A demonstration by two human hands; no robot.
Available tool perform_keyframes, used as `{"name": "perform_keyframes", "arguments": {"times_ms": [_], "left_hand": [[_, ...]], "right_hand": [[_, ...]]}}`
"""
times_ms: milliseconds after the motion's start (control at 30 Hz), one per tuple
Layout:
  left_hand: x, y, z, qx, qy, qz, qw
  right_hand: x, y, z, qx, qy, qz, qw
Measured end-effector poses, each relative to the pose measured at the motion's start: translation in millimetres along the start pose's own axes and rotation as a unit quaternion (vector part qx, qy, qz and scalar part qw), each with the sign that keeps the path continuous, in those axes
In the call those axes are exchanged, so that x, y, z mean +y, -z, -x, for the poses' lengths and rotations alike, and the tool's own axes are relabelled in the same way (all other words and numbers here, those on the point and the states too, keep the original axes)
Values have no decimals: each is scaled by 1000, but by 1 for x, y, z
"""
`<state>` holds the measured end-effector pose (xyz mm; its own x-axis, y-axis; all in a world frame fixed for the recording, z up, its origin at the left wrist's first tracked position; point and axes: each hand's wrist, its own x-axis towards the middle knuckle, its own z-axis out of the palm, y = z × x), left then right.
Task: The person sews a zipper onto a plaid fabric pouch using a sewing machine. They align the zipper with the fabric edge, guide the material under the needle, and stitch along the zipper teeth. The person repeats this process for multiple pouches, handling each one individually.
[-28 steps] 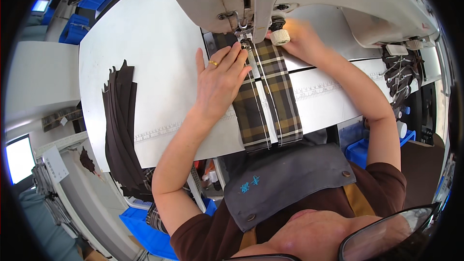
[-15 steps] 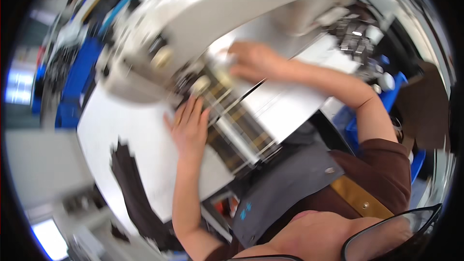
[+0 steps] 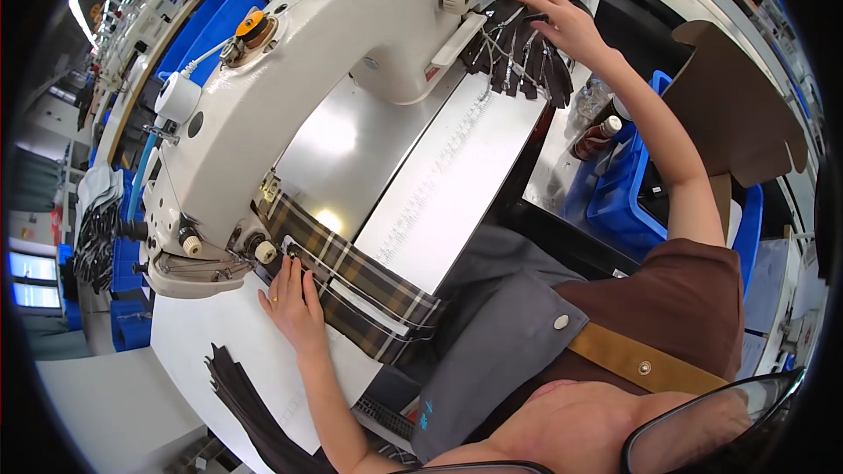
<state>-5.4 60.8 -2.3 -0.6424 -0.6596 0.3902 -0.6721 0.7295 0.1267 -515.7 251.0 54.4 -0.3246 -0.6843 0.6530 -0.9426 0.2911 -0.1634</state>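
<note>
My left hand [image 3: 297, 307] lies flat, its fingers stretched toward the needle area of a cream sewing machine [image 3: 299, 61]. Its fingertips rest at the edge of a plaid cloth piece [image 3: 373, 290] in olive, black and white, which runs under the machine head and hangs over the front table edge. A narrow white gap shows along the cloth. At the far right, my right hand [image 3: 571, 26] is spread over a bundle of dark brown zippers [image 3: 509, 53] with metal pulls. Whether its fingertips touch them is hard to tell.
Another dark zipper bundle [image 3: 250, 395] lies at the left of the white table [image 3: 439, 202] and droops off its front. Blue bins [image 3: 619, 202] and a brown cardboard flap [image 3: 738, 105] stand at the right. A small bottle [image 3: 597, 136] is beside the bins.
My right hand has left the cloth by the needle and moved up and right to the zipper bundle. My left hand stays on the cloth's edge. The view has shifted and sharpened.
</note>
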Motion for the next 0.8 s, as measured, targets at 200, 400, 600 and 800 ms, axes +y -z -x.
{"name": "perform_keyframes", "arguments": {"times_ms": [200, 400, 600, 800], "left_hand": [[4, -1, 1, 12, -9, -4, 1000], [52, 20, 0, 31, -117, 115, 986], [185, 44, 0, 43, -39, 411, 910], [118, 69, 49, -316, 170, 771, 526]], "right_hand": [[43, -5, -20, 77, -84, -236, 965], [-93, 63, 16, -54, 106, -186, 975], [-215, 37, 42, -59, 400, -258, 878], [-253, 42, 1, -272, 448, -257, 812]]}}
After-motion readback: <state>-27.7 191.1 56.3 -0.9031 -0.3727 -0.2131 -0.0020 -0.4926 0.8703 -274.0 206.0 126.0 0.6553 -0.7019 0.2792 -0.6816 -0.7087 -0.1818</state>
